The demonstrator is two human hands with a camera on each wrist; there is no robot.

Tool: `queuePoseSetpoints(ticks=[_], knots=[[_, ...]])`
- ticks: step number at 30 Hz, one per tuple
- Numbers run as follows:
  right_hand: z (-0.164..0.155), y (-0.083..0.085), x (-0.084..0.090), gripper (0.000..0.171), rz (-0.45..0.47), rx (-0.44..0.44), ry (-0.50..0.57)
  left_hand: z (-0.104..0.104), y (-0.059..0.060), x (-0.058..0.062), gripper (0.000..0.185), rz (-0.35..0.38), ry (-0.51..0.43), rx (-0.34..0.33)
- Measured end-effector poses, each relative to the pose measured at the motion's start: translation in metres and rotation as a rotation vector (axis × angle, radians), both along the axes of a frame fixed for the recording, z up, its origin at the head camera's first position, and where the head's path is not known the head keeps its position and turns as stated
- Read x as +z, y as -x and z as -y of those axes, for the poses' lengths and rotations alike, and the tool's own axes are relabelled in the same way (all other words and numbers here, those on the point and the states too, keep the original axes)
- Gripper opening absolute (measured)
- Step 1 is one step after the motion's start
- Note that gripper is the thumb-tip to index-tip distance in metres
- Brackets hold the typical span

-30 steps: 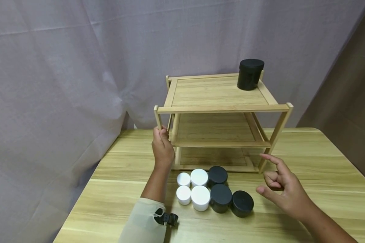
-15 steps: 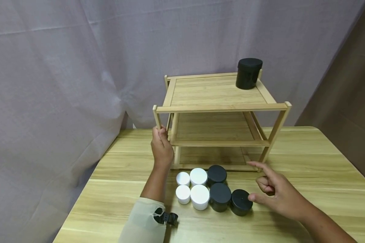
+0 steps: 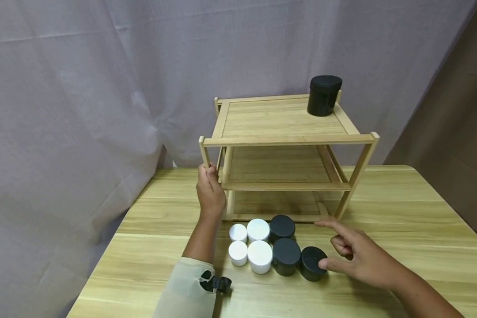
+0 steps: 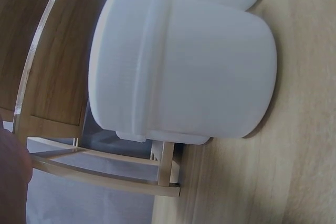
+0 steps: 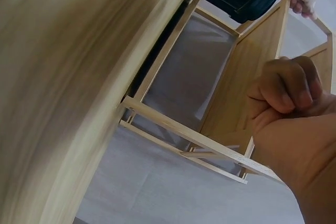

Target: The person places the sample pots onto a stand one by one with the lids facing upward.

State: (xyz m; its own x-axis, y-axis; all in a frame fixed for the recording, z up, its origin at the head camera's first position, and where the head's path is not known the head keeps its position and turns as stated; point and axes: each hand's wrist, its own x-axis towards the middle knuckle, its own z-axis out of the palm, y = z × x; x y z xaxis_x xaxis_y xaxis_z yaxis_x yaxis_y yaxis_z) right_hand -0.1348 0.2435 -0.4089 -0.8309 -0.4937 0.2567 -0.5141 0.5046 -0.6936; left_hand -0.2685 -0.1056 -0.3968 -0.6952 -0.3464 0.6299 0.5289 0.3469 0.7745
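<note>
My left hand (image 3: pixel 210 190) grips the left front post of a three-tier wooden shelf rack (image 3: pixel 286 140). My right hand (image 3: pixel 353 249) is beside the shortest black jar (image 3: pixel 313 263), index finger and thumb spread apart, the other fingers curled in. Its thumb tip overlaps the jar's lid edge in the head view. Two more lidded black jars, a front one (image 3: pixel 286 257) and a back one (image 3: pixel 282 227), stand to the left. White lidded jars come in two sizes: larger (image 3: pixel 260 257) and smaller (image 3: pixel 238 253). In the left wrist view a white jar (image 4: pixel 210 66) looms close.
A tall black jar (image 3: pixel 324 96) stands on the top shelf at the back right corner. The wooden table (image 3: pixel 151 247) carries the rack and the jars. A grey curtain (image 3: pixel 83 110) hangs behind and to the left, with a brown one (image 3: pixel 445 110) on the right.
My right hand has moved left and slightly down, toward the shortest black jar. The left hand keeps its grip on the rack's post, and the jars stay in place.
</note>
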Motion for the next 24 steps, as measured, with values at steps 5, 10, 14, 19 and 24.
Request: queuePoseSetpoints(ticks=[5,10,14,19,24], knots=[[-0.004,0.002,-0.004,0.075,0.092,0.048,-0.058,-0.001,0.001,-0.001,0.027,0.014,-0.003,0.015],[-0.008,0.004,-0.006,0.079,0.199,0.08,-0.08,0.0,0.0,0.001,0.026,0.012,0.0,0.019],[-0.007,0.006,-0.008,0.083,0.196,0.081,-0.104,0.001,-0.001,0.002,0.03,0.007,0.006,0.022],[-0.003,0.008,-0.01,0.088,0.212,0.08,-0.134,0.002,-0.001,0.001,0.034,0.009,0.011,0.031],[-0.006,0.008,-0.011,0.091,0.235,0.086,-0.144,0.0,0.0,0.002,0.028,0.016,-0.007,0.014]])
